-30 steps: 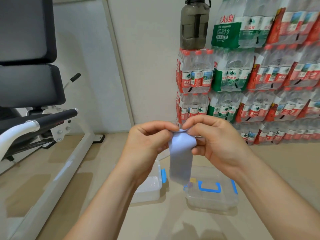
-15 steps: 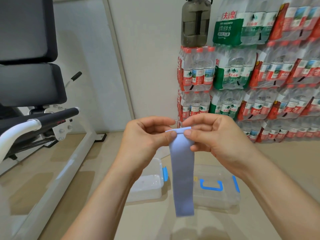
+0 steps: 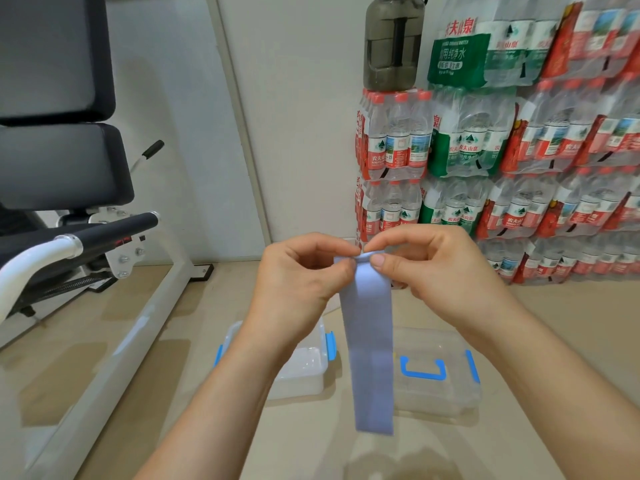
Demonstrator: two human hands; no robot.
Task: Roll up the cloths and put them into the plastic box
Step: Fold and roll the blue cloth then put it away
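left hand [image 3: 298, 282] and right hand [image 3: 440, 271] both raised at chest height, fingers curled, each pinching top edge of a light blue cloth [image 3: 370, 344] w/ thumb + forefinger. cloth hangs straight down as a long strip, unrolled, lower end free. on floor below: clear plastic box [image 3: 304, 365] w/ blue clips, partly behind left wrist; its lid [image 3: 436, 375] w/ blue handle lies just right of it. stacked water bottle packs [image 3: 519, 161] against wall.

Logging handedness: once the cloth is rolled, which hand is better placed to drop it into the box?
Left, probably. Both hands pinch the cloth's top edge, but the open box sits below the left hand; the lid lies below the right hand.
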